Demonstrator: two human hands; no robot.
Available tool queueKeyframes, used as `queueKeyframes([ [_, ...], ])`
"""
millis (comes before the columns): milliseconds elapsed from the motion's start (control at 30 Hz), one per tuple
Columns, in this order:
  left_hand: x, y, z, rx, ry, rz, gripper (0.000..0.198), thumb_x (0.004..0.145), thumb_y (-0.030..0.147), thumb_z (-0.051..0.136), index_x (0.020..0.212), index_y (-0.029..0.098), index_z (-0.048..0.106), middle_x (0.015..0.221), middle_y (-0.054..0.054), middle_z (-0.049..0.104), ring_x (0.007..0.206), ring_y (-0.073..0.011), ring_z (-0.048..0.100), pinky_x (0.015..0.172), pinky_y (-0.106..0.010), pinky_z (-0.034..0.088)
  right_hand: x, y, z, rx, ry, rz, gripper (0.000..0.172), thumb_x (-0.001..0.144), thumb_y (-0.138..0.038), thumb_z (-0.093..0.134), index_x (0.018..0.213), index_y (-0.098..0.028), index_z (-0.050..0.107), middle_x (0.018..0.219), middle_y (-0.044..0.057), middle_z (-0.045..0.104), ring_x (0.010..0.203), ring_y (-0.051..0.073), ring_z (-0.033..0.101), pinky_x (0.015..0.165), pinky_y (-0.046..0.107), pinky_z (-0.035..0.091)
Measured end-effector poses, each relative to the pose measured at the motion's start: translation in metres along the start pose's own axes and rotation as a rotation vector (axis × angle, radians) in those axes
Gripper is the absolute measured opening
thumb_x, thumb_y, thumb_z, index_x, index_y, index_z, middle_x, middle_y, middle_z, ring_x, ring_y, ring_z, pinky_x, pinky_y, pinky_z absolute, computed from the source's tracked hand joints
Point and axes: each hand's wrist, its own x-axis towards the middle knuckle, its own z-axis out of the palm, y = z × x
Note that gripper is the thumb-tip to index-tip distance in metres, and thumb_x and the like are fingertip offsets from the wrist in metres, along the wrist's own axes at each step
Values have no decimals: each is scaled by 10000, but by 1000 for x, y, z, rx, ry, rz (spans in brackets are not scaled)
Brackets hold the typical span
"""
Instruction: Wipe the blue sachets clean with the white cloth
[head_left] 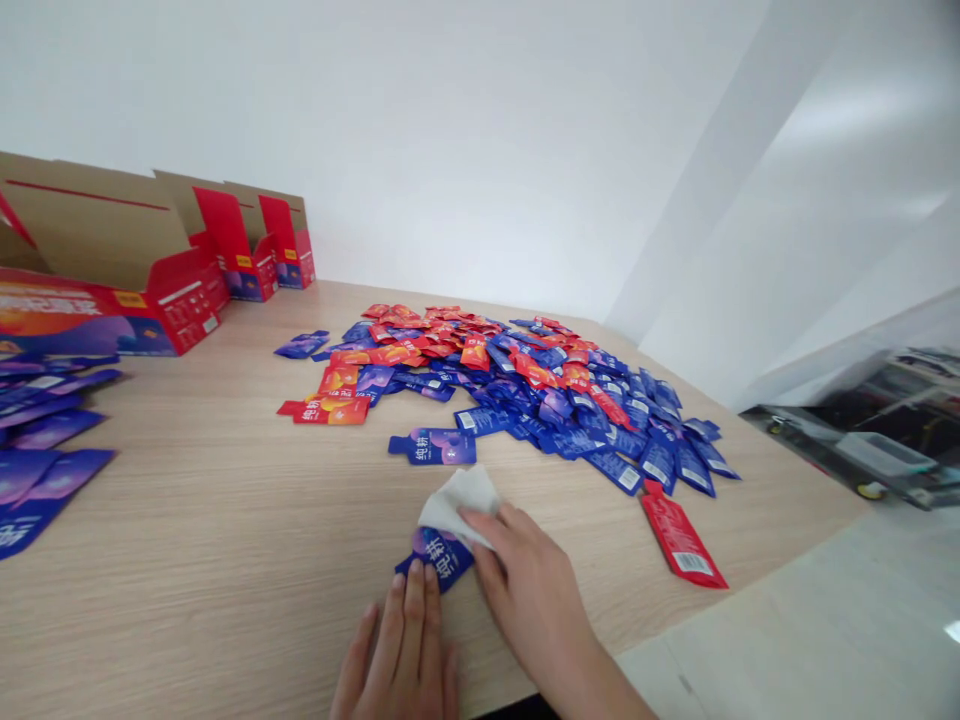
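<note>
A blue sachet (pixel 439 560) lies flat on the wooden table (pixel 225 560) near its front edge. My left hand (pixel 405 650) rests on the table with fingers stretched flat, fingertips pressing the sachet's near end. My right hand (pixel 517 580) presses a folded white tissue (pixel 457 500) onto the sachet's far end. Beyond them a single blue sachet (pixel 435 446) lies apart from a big heap of blue and red sachets (pixel 540 385).
Open red cardboard boxes (pixel 150 290) stand at the back left. More blue sachets (pixel 37 440) are laid out at the left edge. A red sachet (pixel 682 540) lies near the table's right edge. A white wall stands behind; a glass shelf (pixel 862 430) sits to the right.
</note>
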Motion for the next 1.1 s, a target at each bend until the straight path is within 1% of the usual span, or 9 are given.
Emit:
queueKeyframes([
  [167, 3, -1, -4, -26, -7, -27, 519, 954, 377, 514, 1360, 80, 647, 1393, -108, 716, 1263, -231, 646, 1026, -382, 474, -2, 43, -20, -125, 38, 139, 323, 1030, -170, 530, 1273, -243, 730, 1041, 68, 737, 988, 255, 722, 849, 349, 577],
  [267, 3, 4, -7, -57, 1, -99, 568, 942, 378, 541, 1399, 45, 599, 1392, -135, 713, 1256, -239, 653, 1036, -374, 467, -3, 47, -26, -28, 45, 205, 330, 1066, -231, 474, 1267, -268, 733, 1034, 50, 735, 973, 242, 730, 839, 340, 575],
  [367, 5, 7, -12, -73, -2, -172, 603, 924, 374, 563, 1409, 16, 576, 1393, -171, 704, 1250, -264, 659, 1028, -376, 469, -3, 29, -25, 168, 84, 169, 341, 1076, -256, 465, 1304, -285, 717, 1067, 42, 737, 993, 215, 730, 859, 305, 572],
  [467, 6, 6, -16, -90, -45, -198, 587, 925, 356, 553, 1404, 18, 581, 1435, -182, 674, 1285, -276, 641, 1039, -384, 461, -3, -1, -15, 278, 56, 24, 355, 1077, -229, 466, 1341, -285, 696, 1095, 51, 732, 1018, 206, 715, 895, 299, 566],
  [633, 8, 2, -25, -138, -120, -115, 556, 958, 360, 501, 1403, 38, 590, 1425, -174, 682, 1310, -288, 624, 1094, -411, 429, 1, -28, 6, 108, -106, -104, 337, 1012, -162, 573, 1299, -265, 715, 1062, 63, 733, 980, 261, 699, 868, 376, 577],
  [833, 21, 3, -41, -175, -163, -187, 540, 993, 341, 476, 1442, 53, 564, 1498, -132, 635, 1366, -246, 590, 1125, -381, 419, 1, 19, -10, 21, -81, 92, 335, 1063, -240, 487, 1316, -274, 704, 1137, 66, 744, 1052, 266, 724, 911, 390, 562],
  [933, 28, 6, -46, -175, -164, -235, 498, 1012, 302, 426, 1403, 47, 598, 1462, -125, 663, 1342, -237, 613, 1112, -379, 438, -1, 41, -23, -94, -57, 198, 339, 1070, -316, 464, 1295, -274, 715, 1107, 64, 753, 1003, 295, 742, 818, 402, 566],
  [1033, 32, 9, -49, -161, -161, -264, 481, 1022, 274, 394, 1370, 34, 623, 1425, -136, 687, 1312, -236, 639, 1097, -382, 457, -3, 41, -25, -69, 3, 230, 336, 1071, -368, 465, 1261, -301, 734, 1110, 43, 765, 938, 275, 756, 736, 367, 560],
  [1100, 34, 11, -51, -156, -173, -272, 484, 1027, 272, 380, 1367, 30, 627, 1415, -140, 693, 1302, -239, 648, 1090, -383, 470, -3, 29, -21, 55, 62, 170, 338, 1072, -374, 472, 1284, -299, 725, 1145, 38, 766, 1000, 254, 753, 795, 348, 569],
])
